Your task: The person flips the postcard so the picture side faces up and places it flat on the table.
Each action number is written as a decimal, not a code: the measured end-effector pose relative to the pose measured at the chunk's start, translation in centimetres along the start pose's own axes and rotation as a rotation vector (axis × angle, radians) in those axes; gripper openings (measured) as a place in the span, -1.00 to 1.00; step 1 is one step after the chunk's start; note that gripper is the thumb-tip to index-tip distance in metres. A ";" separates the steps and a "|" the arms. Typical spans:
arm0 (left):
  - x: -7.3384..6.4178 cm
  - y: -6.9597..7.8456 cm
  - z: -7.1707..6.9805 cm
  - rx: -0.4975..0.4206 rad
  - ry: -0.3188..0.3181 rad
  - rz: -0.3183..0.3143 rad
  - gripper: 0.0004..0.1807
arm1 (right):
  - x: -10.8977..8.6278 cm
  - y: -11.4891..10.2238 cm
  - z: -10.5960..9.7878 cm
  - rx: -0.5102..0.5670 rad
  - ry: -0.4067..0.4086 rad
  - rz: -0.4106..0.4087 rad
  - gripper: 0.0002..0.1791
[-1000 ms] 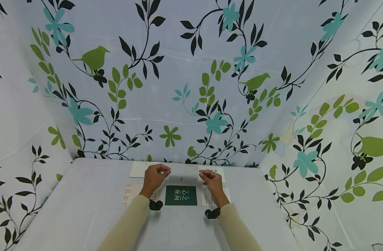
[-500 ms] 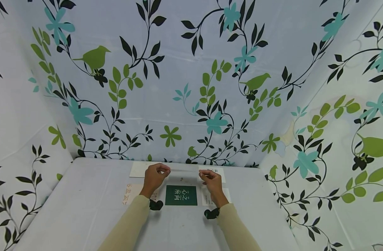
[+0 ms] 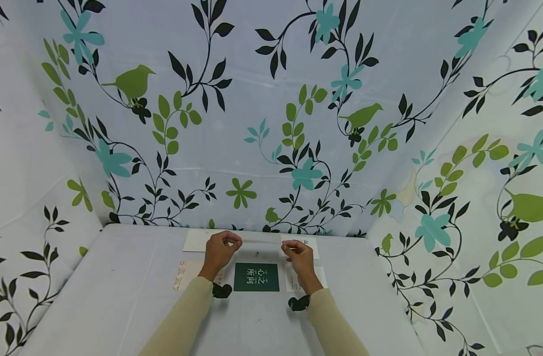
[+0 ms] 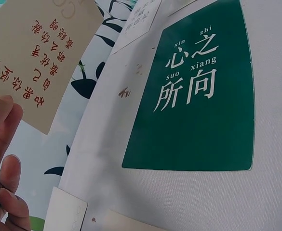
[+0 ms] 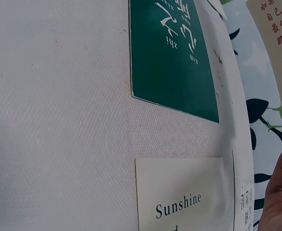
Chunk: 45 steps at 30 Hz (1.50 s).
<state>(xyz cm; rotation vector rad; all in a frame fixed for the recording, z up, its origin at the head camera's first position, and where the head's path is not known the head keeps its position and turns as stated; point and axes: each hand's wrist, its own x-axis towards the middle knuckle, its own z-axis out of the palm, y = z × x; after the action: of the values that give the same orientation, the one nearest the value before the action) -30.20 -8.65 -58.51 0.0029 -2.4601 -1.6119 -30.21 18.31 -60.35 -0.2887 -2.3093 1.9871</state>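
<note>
Beige card (image 4: pixel 59 67) with red-brown writing, raised off table (image 3: pixel 98 296), just beyond green card (image 3: pixel 256 285). Pinched at left edge by left hand (image 3: pixel 219 253), at right edge by right hand (image 3: pixel 301 257). Flat right of green card: Sunshine card (image 5: pixel 189 192). Flat left: orange-lettered card (image 3: pixel 181 275), partly hidden. Beyond green card, leafy cloth (image 3: pixel 236 123) at table's far edge.

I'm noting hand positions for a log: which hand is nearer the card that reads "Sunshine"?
The right. In the head view, the right hand and wrist partly hide the Sunshine card; the left hand is farther off, past the green card's opposite side.
</note>
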 end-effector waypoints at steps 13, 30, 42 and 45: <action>0.0 0.2 0.0 -0.004 0.002 -0.018 -0.94 | -0.1 -0.1 0.1 0.007 -0.003 0.005 -0.80; 0.1 0.5 0.1 0.010 0.029 -0.062 -0.91 | -0.1 -0.5 0.4 0.024 0.010 0.003 -0.78; 0.0 0.2 0.3 0.008 0.038 -0.055 -0.93 | 0.1 -0.3 0.5 0.030 0.025 0.010 -0.79; 0.1 0.2 0.4 0.008 0.042 -0.057 -0.92 | 0.0 -0.4 0.5 0.030 0.030 0.019 -0.82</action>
<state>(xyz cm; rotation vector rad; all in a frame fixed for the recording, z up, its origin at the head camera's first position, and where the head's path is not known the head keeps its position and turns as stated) -30.30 -8.26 -58.46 0.1082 -2.4565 -1.6073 -30.39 17.75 -60.06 -0.3363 -2.2650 2.0100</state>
